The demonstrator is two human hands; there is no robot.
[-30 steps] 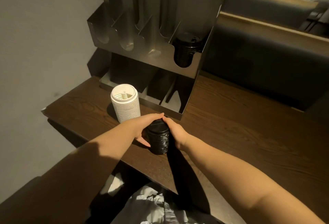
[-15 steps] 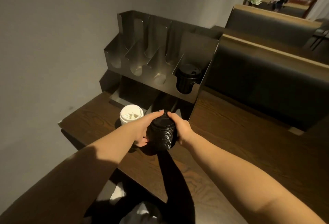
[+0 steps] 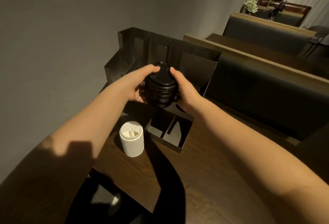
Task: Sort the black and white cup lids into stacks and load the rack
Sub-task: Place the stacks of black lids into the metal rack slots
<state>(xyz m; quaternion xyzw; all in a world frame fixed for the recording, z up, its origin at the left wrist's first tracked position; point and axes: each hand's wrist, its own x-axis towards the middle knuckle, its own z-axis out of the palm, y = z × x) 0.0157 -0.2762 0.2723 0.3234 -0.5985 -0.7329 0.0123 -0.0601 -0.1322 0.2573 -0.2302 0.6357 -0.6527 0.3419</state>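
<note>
Hands (image 3: 137, 84) hide rack (image 3: 194, 58) slots behind black lids (image 3: 160, 90).

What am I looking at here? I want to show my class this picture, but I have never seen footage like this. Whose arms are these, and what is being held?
The camera sits on a person's head, looking forward and down, so the arms are the wearer's own. The left hand and right hand grip a stack of black lids between them, raised in front of a dark metal rack. A stack of white lids stands on the wooden table, beside the rack. No machine is involved.
</note>
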